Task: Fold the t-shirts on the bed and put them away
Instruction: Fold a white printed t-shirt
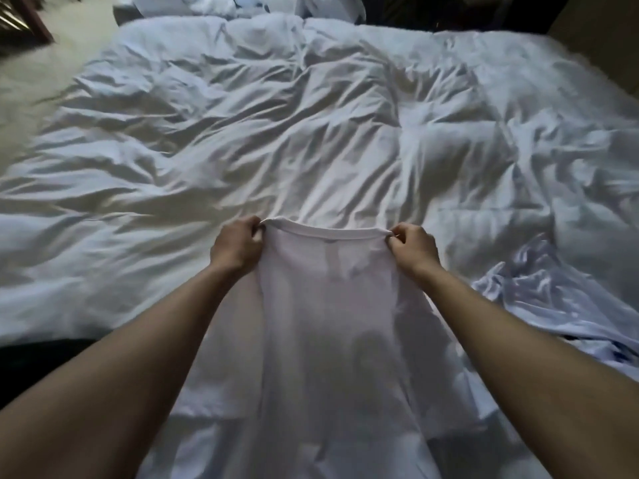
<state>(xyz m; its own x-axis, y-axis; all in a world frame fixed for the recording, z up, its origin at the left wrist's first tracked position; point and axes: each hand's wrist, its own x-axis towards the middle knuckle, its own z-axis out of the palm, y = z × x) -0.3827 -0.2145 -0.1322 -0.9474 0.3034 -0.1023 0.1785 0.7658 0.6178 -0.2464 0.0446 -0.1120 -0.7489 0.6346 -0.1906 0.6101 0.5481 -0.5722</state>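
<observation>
Hands hold a white t-shirt (pixel 332 305) taut above the bed (pixel 242 133): left grip (pixel 237 245) and right grip (pixel 413 248) each pinch a collar end.

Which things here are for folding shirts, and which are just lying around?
For the job:
white t-shirt, pinched at its shoulders by the left hand and right hand
crumpled clothes by the right arm, maybe more shirts
bed, the folding surface

Just lying around:
pillows at the far end
carpet beside the bed
</observation>
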